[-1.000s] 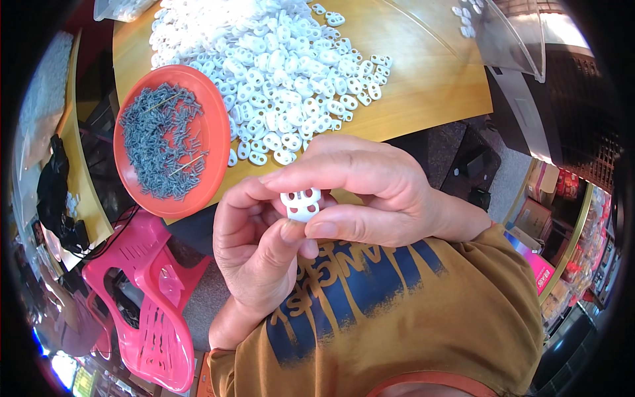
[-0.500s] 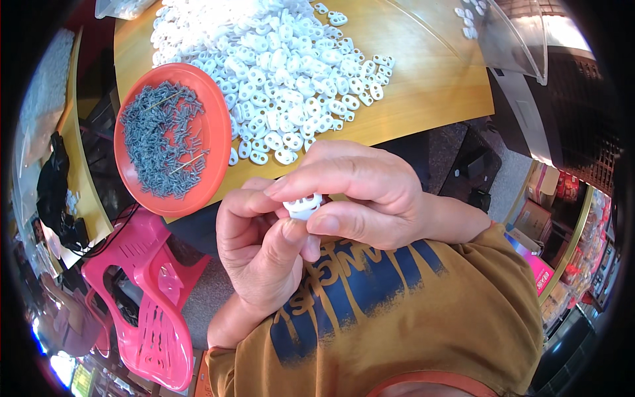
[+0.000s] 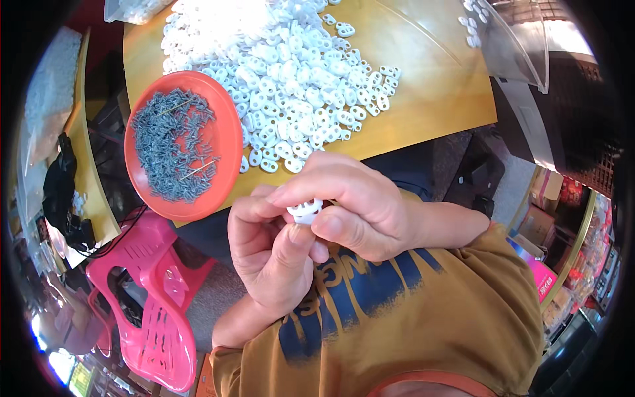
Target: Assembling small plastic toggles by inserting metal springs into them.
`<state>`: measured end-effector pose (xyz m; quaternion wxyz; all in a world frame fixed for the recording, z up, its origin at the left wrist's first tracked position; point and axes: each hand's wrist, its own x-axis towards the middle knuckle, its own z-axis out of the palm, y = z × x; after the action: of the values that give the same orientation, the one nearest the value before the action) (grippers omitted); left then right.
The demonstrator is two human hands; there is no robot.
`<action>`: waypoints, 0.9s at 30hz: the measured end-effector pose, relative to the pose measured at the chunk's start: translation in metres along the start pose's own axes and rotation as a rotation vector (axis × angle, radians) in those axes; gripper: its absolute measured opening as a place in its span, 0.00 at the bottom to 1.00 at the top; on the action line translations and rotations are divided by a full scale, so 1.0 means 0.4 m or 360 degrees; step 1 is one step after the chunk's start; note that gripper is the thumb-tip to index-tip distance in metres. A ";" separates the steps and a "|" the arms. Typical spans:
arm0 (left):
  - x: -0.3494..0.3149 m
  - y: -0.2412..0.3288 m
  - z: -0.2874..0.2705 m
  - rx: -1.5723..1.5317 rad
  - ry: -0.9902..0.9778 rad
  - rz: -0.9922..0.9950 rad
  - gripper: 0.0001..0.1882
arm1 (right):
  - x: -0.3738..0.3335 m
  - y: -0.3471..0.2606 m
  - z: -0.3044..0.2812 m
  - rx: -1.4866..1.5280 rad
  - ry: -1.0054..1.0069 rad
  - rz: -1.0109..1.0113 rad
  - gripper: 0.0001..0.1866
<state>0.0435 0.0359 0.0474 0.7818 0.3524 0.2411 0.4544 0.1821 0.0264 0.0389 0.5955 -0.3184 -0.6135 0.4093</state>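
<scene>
A small white plastic piece (image 3: 305,212) with holes in it is pinched in front of my chest, just off the table's near edge. My left hand (image 3: 272,248) grips it from the left, thumb below and fingers curled behind. From the right, the thumb and forefinger of my right hand (image 3: 364,210) close on the same piece. My fingers cover much of it. Beyond my hands lies a heap of similar white two-holed plastic pieces (image 3: 278,86). An orange-red plate (image 3: 229,149) at the table's left edge carries many small grey screws (image 3: 162,155) and a couple of thin sticks.
The yellow wooden table (image 3: 436,86) spreads out ahead of me. A clear plastic bin (image 3: 522,53) stands at its far right, near a few loose white pieces (image 3: 471,23). A pink plastic chair (image 3: 155,317) is at my left. Shelves with boxes (image 3: 539,218) stand at the right.
The whole view has shifted slightly, so the table and plate appear a little farther right and lower. Both hands keep their hold on the white piece.
</scene>
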 end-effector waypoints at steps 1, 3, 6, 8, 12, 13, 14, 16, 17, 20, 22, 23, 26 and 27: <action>0.001 0.000 -0.001 0.0001 -0.0002 0.0002 0.12 | -0.001 0.001 0.006 0.0011 0.0043 -0.0023 0.17; 0.002 0.000 0.000 0.0016 -0.0017 0.0019 0.12 | -0.003 0.005 0.012 0.0023 0.0085 -0.0047 0.16; 0.002 0.001 0.001 0.0058 -0.0038 0.0038 0.11 | -0.006 0.006 0.017 -0.0041 0.0129 -0.0087 0.16; 0.003 0.001 0.007 0.0068 -0.0021 0.0049 0.11 | -0.008 -0.001 0.018 0.0094 0.0116 0.0025 0.15; 0.008 0.001 0.013 0.0102 -0.0013 0.0069 0.10 | -0.015 0.002 0.025 0.0164 0.0160 0.0072 0.14; 0.009 -0.001 0.012 0.0102 -0.0013 0.0068 0.10 | -0.014 0.005 0.023 0.0129 0.0157 0.0034 0.13; 0.011 -0.004 0.010 0.0153 -0.0038 0.0119 0.09 | -0.014 0.006 0.023 0.0093 0.0154 -0.0004 0.13; 0.010 -0.007 0.010 0.0200 -0.0066 0.0167 0.09 | -0.019 0.010 0.028 0.0105 0.0185 0.0003 0.12; 0.009 -0.005 0.008 0.0217 -0.0062 0.0155 0.09 | -0.020 0.010 0.030 0.0119 0.0214 0.0007 0.12; 0.007 -0.006 0.004 0.0198 -0.0062 0.0140 0.09 | -0.016 0.012 0.023 0.0026 0.0149 -0.0052 0.13; 0.006 -0.005 0.003 0.0159 -0.0069 0.0134 0.10 | -0.013 0.008 0.018 0.0050 0.0138 -0.0032 0.13; 0.005 -0.004 0.004 0.0134 -0.0041 0.0105 0.10 | -0.012 0.006 0.016 0.0077 0.0126 -0.0011 0.14; 0.005 -0.004 -0.002 0.0116 -0.0034 0.0075 0.11 | -0.008 0.009 0.009 0.0041 0.0110 -0.0064 0.15; 0.007 -0.005 -0.006 0.0121 -0.0056 0.0075 0.12 | -0.004 0.009 0.007 0.0040 0.0112 -0.0067 0.15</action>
<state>0.0442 0.0384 0.0444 0.7610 0.3954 0.2361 0.4569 0.1793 0.0261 0.0352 0.6292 -0.3123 -0.5936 0.3928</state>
